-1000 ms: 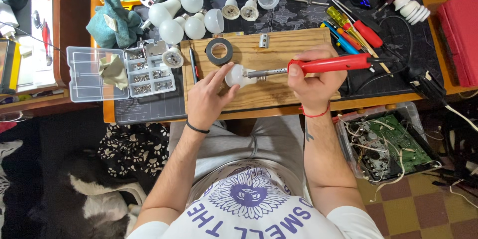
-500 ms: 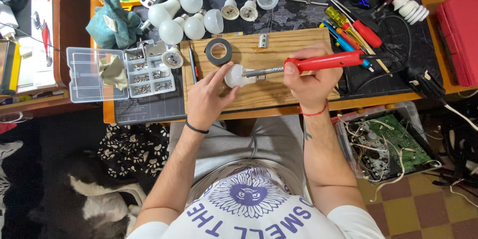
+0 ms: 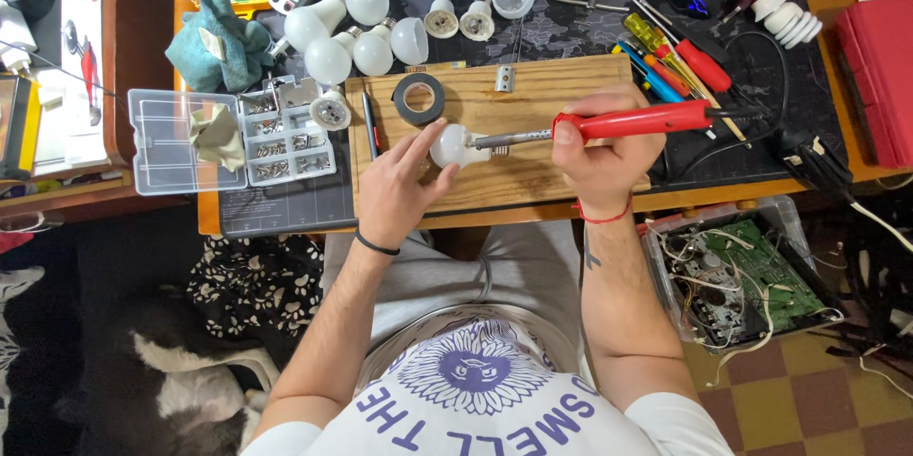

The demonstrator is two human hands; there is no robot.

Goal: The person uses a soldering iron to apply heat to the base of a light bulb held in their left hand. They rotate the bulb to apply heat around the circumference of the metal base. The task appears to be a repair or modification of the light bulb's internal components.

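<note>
My left hand (image 3: 399, 185) holds a small white bulb part (image 3: 454, 145) down on the wooden board (image 3: 533, 180), fingers wrapped round its left side. My right hand (image 3: 599, 156) grips a red-handled soldering iron (image 3: 637, 120), held level, with its metal tip pointing left and touching the bulb part. A roll of black tape (image 3: 418, 98) lies on the board just above my left hand. A small metal piece (image 3: 504, 77) rests at the board's top edge.
Several white bulbs (image 3: 357, 38) and bulb domes lie behind the board. A clear parts box (image 3: 228, 137) with a cloth sits left. Screwdrivers (image 3: 680, 52) and cables lie right. A bin with circuit boards (image 3: 742, 275) stands on the floor, and a dog (image 3: 181, 370) lies lower left.
Both hands stay on the board. The soldering iron has risen slightly and its tip still meets the bulb part; my left fingers have shifted a little on it.
</note>
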